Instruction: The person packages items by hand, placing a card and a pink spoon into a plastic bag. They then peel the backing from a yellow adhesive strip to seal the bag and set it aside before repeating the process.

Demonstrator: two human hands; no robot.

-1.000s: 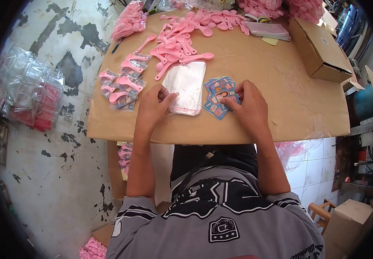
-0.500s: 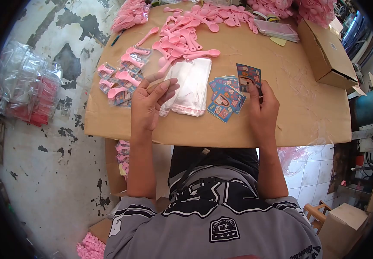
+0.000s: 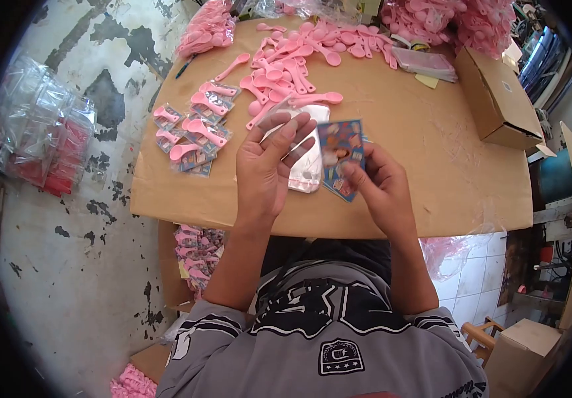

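Note:
My right hand [image 3: 382,189] pinches a blue printed card [image 3: 340,142] between thumb and fingers, holding it upright above the table. More blue cards [image 3: 339,188] lie partly hidden beneath it. Close by on the left, my left hand [image 3: 271,159] has its fingers curled round a clear plastic bag [image 3: 291,105], hard to make out against what lies behind. A stack of clear bags [image 3: 308,169] rests on the table between the two hands. Just beyond is a heap of pink spoons [image 3: 286,73].
Packed cards with pink spoons [image 3: 196,136] lie at the table's left. A cardboard box [image 3: 498,99] stands on the right, near a stack of clear packets [image 3: 425,63]. Bags of pink spoons [image 3: 208,28] sit along the far edge. Plastic bags [image 3: 44,132] lie at far left.
My right hand has brought the card left, toward my left hand. My left hand has shifted right, over the bag stack. The view has tilted slightly.

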